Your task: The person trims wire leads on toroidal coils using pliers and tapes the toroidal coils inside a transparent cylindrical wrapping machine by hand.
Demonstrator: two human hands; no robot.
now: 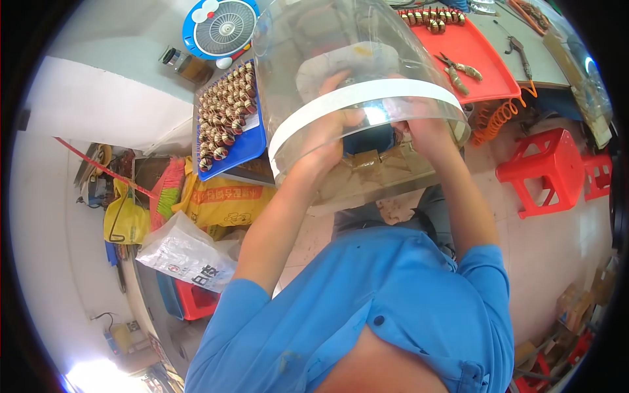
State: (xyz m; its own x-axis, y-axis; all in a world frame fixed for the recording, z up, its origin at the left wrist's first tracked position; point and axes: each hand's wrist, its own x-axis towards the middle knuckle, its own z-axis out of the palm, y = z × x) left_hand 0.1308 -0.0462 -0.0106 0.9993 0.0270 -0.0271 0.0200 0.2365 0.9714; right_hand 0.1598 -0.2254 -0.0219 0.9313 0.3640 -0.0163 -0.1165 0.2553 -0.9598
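A clear plastic cover (pixel 282 72) with a white band (pixel 367 88) along its front edge stands before me. Both forearms reach in under that band. My left hand (pixel 327 134) is inside at the left, thumb toward the middle and fingers bent, partly seen through the plastic. Opposite it, my right hand (pixel 426 124) is turned inward, its fingers mostly hidden by the band and glare. What they hold cannot be made out. Between and just below the hands is a dark blue rounded thing (pixel 368 141). Brown tape (pixel 365 160) lies on the surface in front of it.
Left of the cover are a blue tray (pixel 246 152) of striped wound coils, a jar (pixel 187 64) and a blue fan (pixel 223 27). At right, a red tray (pixel 481 59) holds pliers (pixel 458 71) and more coils. A red stool (pixel 547 167) and orange coiled hose (pixel 496 121) are beyond.
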